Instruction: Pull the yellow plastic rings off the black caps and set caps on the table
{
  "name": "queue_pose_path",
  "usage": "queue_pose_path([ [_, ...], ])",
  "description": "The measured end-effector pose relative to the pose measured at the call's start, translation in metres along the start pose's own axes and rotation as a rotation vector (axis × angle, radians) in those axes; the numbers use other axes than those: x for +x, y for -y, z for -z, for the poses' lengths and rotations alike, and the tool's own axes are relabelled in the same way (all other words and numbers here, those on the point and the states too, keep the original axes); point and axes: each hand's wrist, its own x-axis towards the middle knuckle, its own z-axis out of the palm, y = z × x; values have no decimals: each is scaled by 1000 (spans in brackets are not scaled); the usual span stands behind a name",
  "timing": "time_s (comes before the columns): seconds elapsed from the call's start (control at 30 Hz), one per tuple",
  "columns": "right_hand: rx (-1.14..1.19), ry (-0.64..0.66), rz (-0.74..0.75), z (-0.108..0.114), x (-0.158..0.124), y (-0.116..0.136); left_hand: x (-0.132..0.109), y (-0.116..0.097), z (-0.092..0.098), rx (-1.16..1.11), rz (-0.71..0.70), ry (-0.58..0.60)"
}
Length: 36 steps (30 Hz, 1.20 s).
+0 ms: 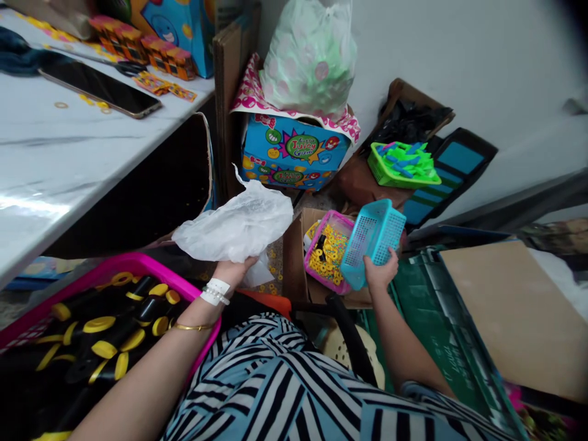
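Observation:
My left hand (236, 271) is closed around a crumpled white plastic bag (239, 220), which billows out above the fingers and hides most of them. In my right hand (382, 269) is a light blue plastic basket (374, 239), gripped by its near side and tilted. Just left of that basket, a pink basket (307, 260) with small yellow rings (328, 251) and a black piece sits in an open cardboard box (294, 266). A large pink basket (151, 263) full of black cylinders with yellow caps (105, 349) lies under my left forearm.
A white marbled table (82, 159) at the left bears a phone (101, 86) and small orange packs (168, 56). Blue gum boxes (294, 150) carry a full translucent bag (312, 61). A green basket (404, 177) of blue and green pieces and a green crate (427, 318) stand right.

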Motion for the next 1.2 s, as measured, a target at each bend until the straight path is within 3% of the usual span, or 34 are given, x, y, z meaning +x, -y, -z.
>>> queue_pose_path([
  [0.33, 326, 82, -261, 23, 31, -35, -8, -16, -2, -59, 41, -32],
  [0.5, 416, 69, -342, 30, 31, -50, -8, -23, 1, -48, 36, -12],
  [0.7, 364, 53, -223, 50, 24, -30, -9, -28, 1, -27, 72, 2],
  [0.9, 16, -19, 223, 45, 15, -6, -10, -25, -3, -13, 57, -38],
  [1.07, -37, 135, 251, 22, -6, -15, -8, -19, 0, 6, 90, -27],
  [1.2, -48, 90, 258, 17, -13, -26, -8, -17, 1, 28, 67, -28],
])
